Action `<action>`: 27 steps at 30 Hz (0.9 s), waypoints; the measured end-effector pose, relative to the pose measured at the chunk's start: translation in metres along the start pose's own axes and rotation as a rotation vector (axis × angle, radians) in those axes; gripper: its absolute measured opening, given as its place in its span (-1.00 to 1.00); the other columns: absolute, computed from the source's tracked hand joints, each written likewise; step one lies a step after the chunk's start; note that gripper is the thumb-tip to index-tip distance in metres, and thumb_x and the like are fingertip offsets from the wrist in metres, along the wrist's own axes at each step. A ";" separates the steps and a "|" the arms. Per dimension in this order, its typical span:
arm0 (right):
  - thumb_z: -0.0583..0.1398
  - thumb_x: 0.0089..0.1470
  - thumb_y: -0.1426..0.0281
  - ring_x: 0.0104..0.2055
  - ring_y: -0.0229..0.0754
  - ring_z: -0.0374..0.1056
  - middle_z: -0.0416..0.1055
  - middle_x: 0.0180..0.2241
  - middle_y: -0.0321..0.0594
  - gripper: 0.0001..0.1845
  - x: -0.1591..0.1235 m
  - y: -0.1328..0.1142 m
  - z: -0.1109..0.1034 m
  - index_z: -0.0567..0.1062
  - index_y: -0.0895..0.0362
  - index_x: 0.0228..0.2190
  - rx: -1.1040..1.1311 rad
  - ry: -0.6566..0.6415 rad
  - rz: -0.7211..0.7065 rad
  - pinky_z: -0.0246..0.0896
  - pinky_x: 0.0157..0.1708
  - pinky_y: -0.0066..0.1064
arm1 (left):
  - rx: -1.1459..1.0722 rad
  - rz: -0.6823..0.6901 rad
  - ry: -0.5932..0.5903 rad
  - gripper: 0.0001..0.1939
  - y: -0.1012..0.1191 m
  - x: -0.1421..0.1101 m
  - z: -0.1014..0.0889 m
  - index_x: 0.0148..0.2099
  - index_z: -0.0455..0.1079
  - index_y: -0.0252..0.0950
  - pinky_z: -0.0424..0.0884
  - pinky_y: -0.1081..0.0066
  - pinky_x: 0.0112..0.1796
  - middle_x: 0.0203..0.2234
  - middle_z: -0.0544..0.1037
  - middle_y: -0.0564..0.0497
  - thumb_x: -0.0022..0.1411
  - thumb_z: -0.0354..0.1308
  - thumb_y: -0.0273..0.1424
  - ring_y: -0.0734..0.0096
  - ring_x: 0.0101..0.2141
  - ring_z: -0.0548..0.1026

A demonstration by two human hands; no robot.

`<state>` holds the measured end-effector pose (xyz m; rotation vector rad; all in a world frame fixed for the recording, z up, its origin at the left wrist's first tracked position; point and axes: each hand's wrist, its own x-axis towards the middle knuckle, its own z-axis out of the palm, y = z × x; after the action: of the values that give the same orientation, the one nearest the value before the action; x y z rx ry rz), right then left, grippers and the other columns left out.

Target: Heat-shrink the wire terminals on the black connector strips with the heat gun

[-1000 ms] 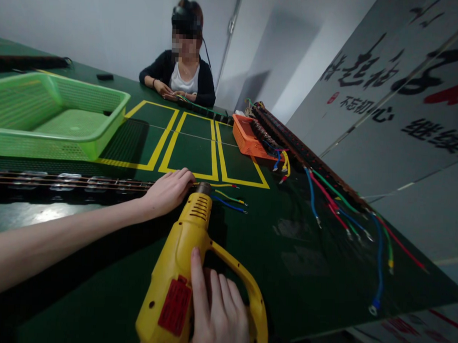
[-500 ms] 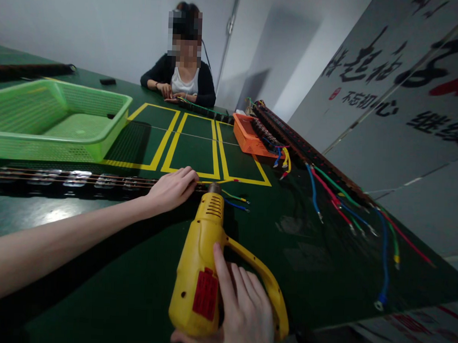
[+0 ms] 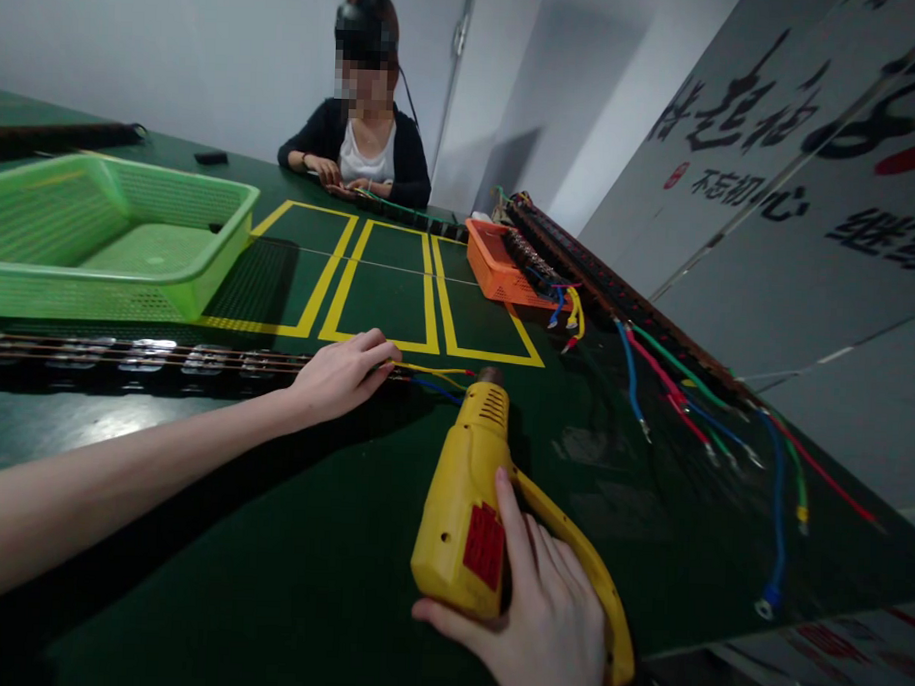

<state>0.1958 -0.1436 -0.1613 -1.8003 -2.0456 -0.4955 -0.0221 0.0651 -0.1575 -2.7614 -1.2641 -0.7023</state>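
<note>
My right hand (image 3: 543, 596) is wrapped around a yellow heat gun (image 3: 463, 493) with a red label. The gun's metal nozzle (image 3: 490, 375) points away from me, close to the wire ends. My left hand (image 3: 343, 377) is closed at the right end of a black cable chain (image 3: 149, 357), which lies across the table with thin wires along it. From under those fingers a yellow wire (image 3: 434, 368) with a red tip and a blue wire (image 3: 435, 388) stick out to the right. The nozzle partly hides the wire ends.
A green basket (image 3: 189, 284) stands at the left behind the chain. Ahead, an orange basket (image 3: 486, 269) holds wired parts. Long chains (image 3: 602, 278) with loose coloured wires (image 3: 685, 401) run down the right. A person (image 3: 363, 145) sits across the green table (image 3: 306, 578).
My right hand has moved the heat gun to the right and slightly forward, bringing its nozzle near the wire tips. My left hand has stayed about where it was on the chain's end.
</note>
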 end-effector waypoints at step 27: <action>-0.09 -0.11 -0.34 -0.29 -0.01 0.42 0.45 -0.27 0.00 0.24 0.003 -0.059 0.006 -0.15 0.37 0.27 0.095 0.007 -0.178 0.28 -0.29 -0.22 | -0.018 -0.025 0.031 -0.77 0.000 0.002 0.004 -0.12 0.24 -0.25 0.32 0.37 -0.33 -0.23 0.38 -0.02 0.37 -0.22 -0.34 0.34 -0.28 0.42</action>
<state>0.1364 -0.1454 -0.1663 -1.5696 -2.1969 -0.4448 -0.0190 0.0674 -0.1603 -2.7421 -1.2944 -0.7587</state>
